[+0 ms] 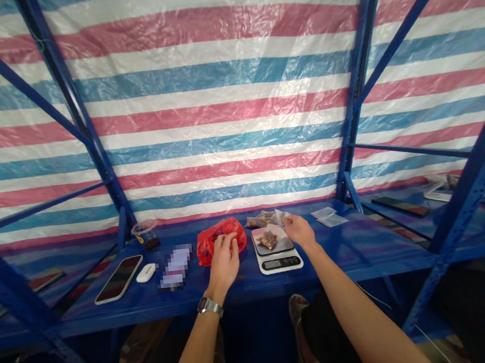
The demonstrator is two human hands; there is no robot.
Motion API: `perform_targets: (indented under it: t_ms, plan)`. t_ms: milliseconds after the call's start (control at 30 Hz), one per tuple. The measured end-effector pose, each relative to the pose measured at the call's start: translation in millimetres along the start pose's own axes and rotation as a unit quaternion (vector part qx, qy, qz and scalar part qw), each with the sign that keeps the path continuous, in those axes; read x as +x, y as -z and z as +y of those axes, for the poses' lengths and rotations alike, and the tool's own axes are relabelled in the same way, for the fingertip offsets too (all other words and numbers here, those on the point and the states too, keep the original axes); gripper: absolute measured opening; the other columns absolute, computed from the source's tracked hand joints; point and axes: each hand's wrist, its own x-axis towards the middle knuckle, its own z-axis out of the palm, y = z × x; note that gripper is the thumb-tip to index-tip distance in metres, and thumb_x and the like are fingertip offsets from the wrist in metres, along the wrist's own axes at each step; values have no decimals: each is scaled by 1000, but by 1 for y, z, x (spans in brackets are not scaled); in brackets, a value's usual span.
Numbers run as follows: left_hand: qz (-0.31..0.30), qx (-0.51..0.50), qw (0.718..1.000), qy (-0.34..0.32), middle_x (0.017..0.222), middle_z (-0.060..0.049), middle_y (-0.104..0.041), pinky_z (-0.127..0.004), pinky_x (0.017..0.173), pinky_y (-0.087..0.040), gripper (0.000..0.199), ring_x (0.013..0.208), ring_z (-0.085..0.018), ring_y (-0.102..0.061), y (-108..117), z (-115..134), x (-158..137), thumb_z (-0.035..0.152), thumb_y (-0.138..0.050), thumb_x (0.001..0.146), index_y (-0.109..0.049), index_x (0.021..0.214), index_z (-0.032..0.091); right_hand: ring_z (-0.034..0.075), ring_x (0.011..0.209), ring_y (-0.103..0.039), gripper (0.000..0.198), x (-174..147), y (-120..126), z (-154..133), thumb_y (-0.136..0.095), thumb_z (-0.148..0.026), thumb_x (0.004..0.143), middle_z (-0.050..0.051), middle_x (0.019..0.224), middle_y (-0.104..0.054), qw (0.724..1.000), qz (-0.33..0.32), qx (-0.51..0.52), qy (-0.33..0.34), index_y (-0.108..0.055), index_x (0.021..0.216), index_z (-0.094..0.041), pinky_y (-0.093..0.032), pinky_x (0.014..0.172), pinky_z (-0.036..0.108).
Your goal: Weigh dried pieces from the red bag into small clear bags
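Observation:
A small clear zip bag (268, 241) with brown bits in its lower part lies on the plate of a white kitchen scale (280, 262). My right hand (300, 232) is at the scale's right side, thumb and forefinger pinched at the bag's upper edge. To the left, my left hand (225, 258) is over a crumpled red plastic bag (205, 249), fingers curled together at its opening. The fingertips partly cover what is inside, so anything they hold is hidden. Behind the scale lie filled clear bags (260, 220) with similar brown contents.
Flat clear bags (329, 217) lie right of the scale. On the left are a phone (119, 279), a white earbud case (146, 272), a blurred-out screen (176, 267) and a clear plastic cup (144, 231). Blue rack posts (351, 118) flank the blue shelf (245, 288); striped sheeting (217, 103) hangs behind.

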Motion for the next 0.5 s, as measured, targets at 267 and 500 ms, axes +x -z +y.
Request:
perform_targets:
  t_ms: [267, 500]
  plan:
    - [103, -46, 994, 15, 116, -10, -62, -45, 106, -50, 29, 110, -24, -64, 6, 11, 4, 31, -40, 104, -67, 112, 24, 25, 101, -73, 37, 1, -4, 1, -45, -30, 101, 14, 104, -79, 999, -12, -33, 35, -79, 97, -18, -48, 81, 25]
    - [83, -49, 995, 21, 111, -10, -64, -46, 102, -51, 28, 107, -26, -63, -8, 15, -3, 29, -42, 103, -70, 104, 24, 26, 101, -74, 39, 5, -9, 8, -44, -32, 101, 14, 103, -80, 997, -9, -44, 69, -80, 97, -18, -49, 84, 29]
